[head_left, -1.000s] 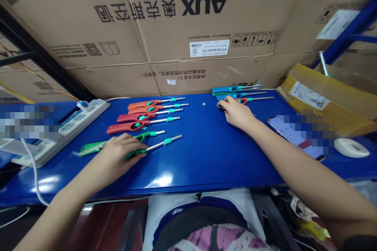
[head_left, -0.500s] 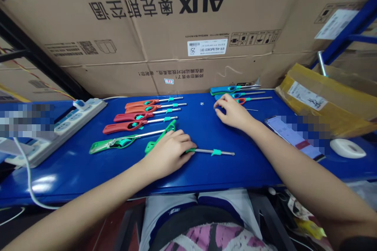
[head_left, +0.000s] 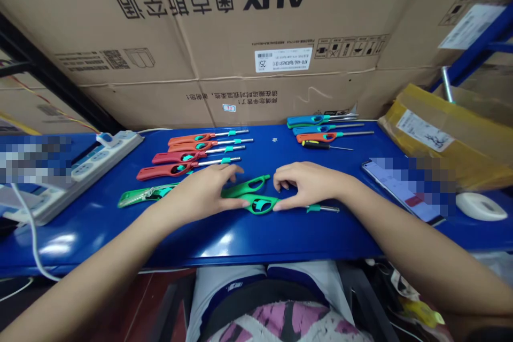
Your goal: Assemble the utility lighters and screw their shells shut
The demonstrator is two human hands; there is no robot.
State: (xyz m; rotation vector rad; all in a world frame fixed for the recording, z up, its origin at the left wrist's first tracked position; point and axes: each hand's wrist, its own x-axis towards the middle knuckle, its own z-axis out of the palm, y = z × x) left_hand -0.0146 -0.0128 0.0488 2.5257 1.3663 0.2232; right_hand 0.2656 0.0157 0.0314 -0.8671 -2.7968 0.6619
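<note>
An opened green lighter handle (head_left: 262, 204) with a teal trigger piece lies in front of me, its metal tube pointing right with teal tape on it. Just behind it is a loose green handle shell (head_left: 249, 186). My left hand (head_left: 196, 192) is over the left ends of both, thumb touching the handle, fingers apart from the thumb. My right hand (head_left: 310, 187) rests over the tube's base, thumb tip at the handle's front, other fingers loosely curled with a gap. Partly behind my left hand lies another green lighter (head_left: 134, 196) with a clear inner part showing.
Red and orange lighters (head_left: 164, 170) line the left back. Blue and orange lighters (head_left: 316, 137) lie at the right back beside a yellow-and-black screwdriver (head_left: 316, 144). A power strip (head_left: 92, 165) stands left; a phone (head_left: 395, 187), white mouse (head_left: 481, 207) and yellow-taped box (head_left: 417, 139) are right.
My right hand has come from the screwdriver, now uncovered, down to the green lighter. My left hand has shifted left; the lighter and loose shell have moved right, and the shell has turned.
</note>
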